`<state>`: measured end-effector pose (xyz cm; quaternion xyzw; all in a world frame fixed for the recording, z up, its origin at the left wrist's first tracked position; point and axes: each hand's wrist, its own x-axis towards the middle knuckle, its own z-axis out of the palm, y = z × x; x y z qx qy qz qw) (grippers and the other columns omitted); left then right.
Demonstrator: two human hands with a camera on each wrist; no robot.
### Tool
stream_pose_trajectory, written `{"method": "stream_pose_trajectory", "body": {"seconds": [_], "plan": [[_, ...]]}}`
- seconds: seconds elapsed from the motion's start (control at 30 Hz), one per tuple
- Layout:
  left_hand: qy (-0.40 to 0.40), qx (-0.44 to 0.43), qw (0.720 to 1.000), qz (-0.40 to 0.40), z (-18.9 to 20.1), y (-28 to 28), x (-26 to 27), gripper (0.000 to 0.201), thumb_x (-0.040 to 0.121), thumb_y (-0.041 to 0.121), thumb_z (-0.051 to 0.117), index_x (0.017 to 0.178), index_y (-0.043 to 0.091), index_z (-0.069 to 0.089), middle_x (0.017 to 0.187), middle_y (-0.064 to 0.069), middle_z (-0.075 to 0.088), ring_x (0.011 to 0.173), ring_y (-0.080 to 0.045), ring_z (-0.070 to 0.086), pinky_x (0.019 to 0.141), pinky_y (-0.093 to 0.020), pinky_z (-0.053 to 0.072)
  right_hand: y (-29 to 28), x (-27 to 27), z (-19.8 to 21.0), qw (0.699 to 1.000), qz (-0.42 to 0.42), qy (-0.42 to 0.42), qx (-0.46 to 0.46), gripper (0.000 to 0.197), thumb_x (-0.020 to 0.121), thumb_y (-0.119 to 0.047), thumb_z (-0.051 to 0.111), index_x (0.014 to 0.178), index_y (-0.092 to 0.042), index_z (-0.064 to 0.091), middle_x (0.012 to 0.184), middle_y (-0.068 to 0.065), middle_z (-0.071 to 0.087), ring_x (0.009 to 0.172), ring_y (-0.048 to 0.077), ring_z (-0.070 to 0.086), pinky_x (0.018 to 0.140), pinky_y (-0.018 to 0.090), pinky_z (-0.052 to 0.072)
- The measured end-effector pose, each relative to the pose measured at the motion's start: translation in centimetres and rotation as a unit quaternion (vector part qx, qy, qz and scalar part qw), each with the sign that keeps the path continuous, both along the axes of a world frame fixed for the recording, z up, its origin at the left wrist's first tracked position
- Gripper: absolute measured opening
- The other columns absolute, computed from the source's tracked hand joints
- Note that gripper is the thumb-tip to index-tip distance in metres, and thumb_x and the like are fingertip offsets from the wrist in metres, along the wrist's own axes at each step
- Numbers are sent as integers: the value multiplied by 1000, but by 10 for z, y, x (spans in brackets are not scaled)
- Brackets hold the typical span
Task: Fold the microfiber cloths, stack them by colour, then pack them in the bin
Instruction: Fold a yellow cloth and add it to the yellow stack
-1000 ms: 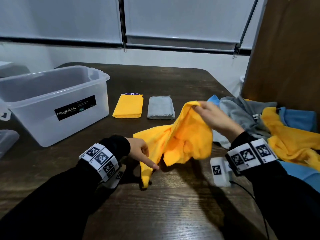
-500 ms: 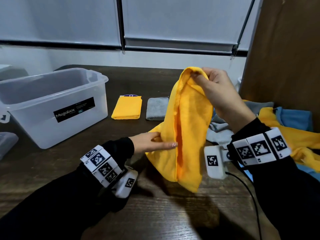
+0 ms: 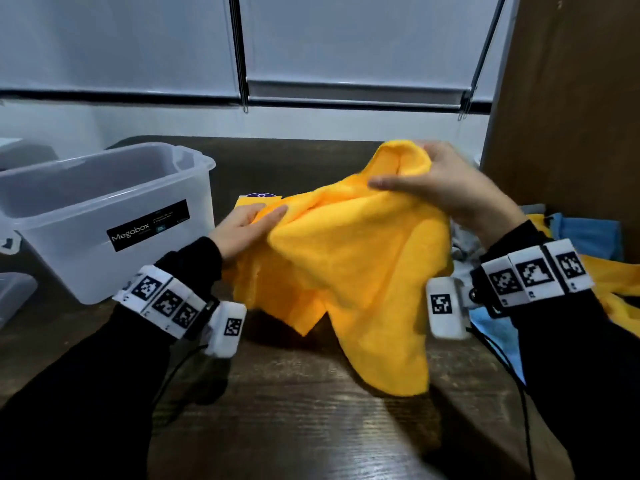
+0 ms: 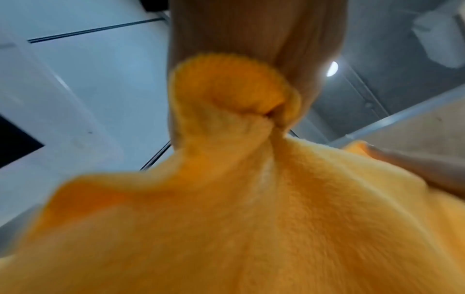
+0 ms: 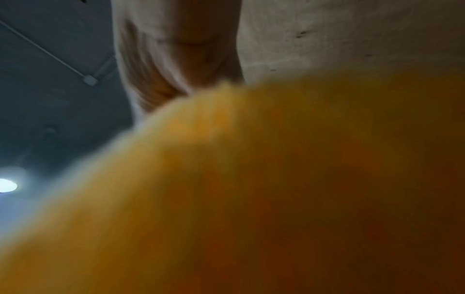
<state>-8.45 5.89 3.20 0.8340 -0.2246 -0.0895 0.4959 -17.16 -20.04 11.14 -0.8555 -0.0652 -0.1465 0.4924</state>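
A loose yellow microfiber cloth (image 3: 349, 271) hangs above the dark table between both hands. My right hand (image 3: 440, 188) grips its bunched top corner at the upper right. Lower and to the left, my left hand (image 3: 252, 225) pinches the cloth's left edge. The left wrist view shows the yellow cloth (image 4: 226, 199) gathered into a fold between my fingers (image 4: 251, 39). Blurred yellow cloth (image 5: 276, 189) fills the right wrist view under my right hand (image 5: 176, 59). A folded yellow cloth (image 3: 251, 204) lies on the table behind my left hand, mostly hidden.
The clear plastic bin (image 3: 104, 209) with a black label stands at the left, nothing visible inside. A heap of unfolded blue cloths (image 3: 585, 233) and yellow cloths (image 3: 620, 285) lies at the right by a brown panel (image 3: 571, 116). Bare table (image 3: 311, 427) lies in front.
My right hand has come down from its raised position with the corner. My left hand has taken hold of the cloth's left edge, and the cloth now spreads sideways between both hands.
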Motion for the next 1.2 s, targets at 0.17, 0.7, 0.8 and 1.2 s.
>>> {"method": "stream_pose_trajectory", "body": {"seconds": [0.17,0.7,0.8,1.2], "plan": [[-207,155,965,45,23,12,41,20,84,3,60,89,22,55,93,-9,58,95,-32,56,84,-40,46,-17,38,1,953,-142,-8,-267,27,87,-32,68,99,-8,71,97,13,70,93,26,63,83,42,52],[-216,330,909,-133,39,61,11,47,59,40,46,77,1,65,67,-15,62,62,-20,57,59,-28,43,-32,25,-7,969,28,72,-236,23,93,-12,57,74,-8,67,65,1,55,61,9,48,59,28,39],[-128,462,858,-186,2,50,10,13,74,28,68,68,21,58,66,2,56,67,-14,52,66,-30,40,-31,27,-46,901,138,226,-342,20,88,-14,62,72,-4,67,61,-5,52,56,6,45,58,31,38],[53,526,835,-155,-36,0,14,63,80,59,60,136,35,42,139,1,46,124,-20,47,105,-33,38,-24,55,-110,779,130,425,-442,66,81,-47,72,140,-39,43,143,-8,45,128,18,47,103,38,45]]}}
